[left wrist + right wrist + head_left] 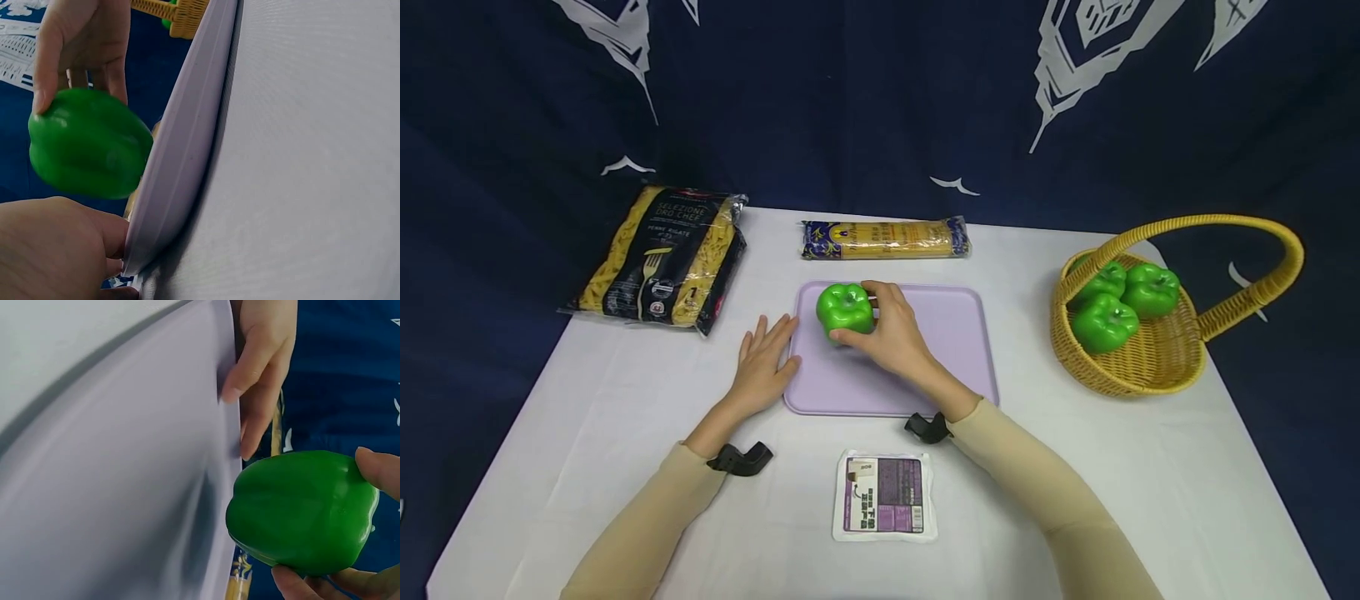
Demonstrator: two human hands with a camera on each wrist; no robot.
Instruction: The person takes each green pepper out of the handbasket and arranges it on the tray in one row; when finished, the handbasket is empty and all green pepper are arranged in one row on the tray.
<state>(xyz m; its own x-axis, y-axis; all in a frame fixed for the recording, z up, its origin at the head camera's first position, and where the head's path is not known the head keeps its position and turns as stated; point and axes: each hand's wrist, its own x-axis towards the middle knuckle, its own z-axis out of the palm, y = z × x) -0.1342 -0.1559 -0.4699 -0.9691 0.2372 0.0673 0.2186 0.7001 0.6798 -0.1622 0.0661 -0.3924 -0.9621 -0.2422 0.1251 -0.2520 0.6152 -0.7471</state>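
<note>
My right hand (892, 333) grips a green bell pepper (844, 309) between thumb and fingers, over the left part of a lilac tray (917, 358). In the right wrist view, the pepper (303, 512) lies on its side between the fingertips, with a shadow on the tray below. My left hand (762, 367) rests at the tray's left edge, its fingers extended and its thumb at the rim. The left wrist view shows that hand (56, 250) close beside the tray's outer wall (181, 137), with the held pepper (87, 147) just beyond.
A yellow wicker basket (1165, 358) with several green peppers (1105, 323) stands at the right. Behind the tray lies a long pasta packet (887, 239). A penne bag (658, 258) is at the back left, and a small white-and-purple sachet (884, 497) lies in front.
</note>
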